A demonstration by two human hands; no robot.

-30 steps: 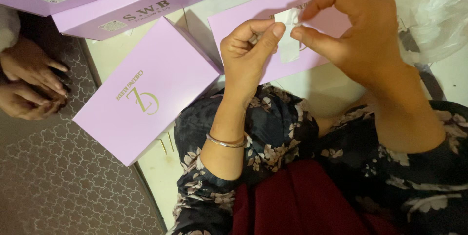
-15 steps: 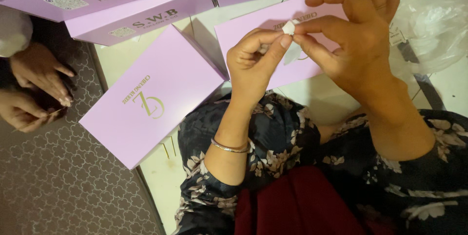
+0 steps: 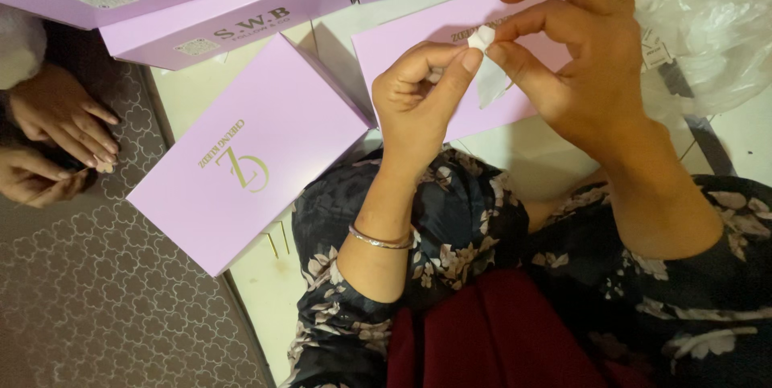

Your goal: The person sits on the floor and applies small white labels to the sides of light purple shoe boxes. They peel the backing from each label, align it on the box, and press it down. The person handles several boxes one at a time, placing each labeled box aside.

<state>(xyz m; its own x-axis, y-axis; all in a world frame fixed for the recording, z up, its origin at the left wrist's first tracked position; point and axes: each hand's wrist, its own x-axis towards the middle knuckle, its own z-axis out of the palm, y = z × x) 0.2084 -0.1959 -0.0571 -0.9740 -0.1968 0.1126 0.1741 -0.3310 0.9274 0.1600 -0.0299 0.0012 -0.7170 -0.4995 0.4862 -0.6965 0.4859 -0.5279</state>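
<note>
Our left hand (image 3: 422,86) and right hand (image 3: 579,50) meet fingertip to fingertip, both pinched on a small white paper scrap (image 3: 485,58) held above a lilac box (image 3: 458,58). Below lies a pale floor (image 3: 547,163). At near left sits another lilac box with a gold emblem (image 3: 249,155); more lilac boxes (image 3: 225,22) line the far edge. Crumpled clear plastic (image 3: 708,34) lies far right. Another person's hands (image 3: 52,143) rest on a patterned grey mat (image 3: 96,307) at left.

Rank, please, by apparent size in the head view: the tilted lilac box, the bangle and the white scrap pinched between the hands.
1. Lilac box, by far the largest.
2. Bangle.
3. White scrap, partly hidden by fingertips and nearer the camera, so its rank below the bangle is unsure.
</note>
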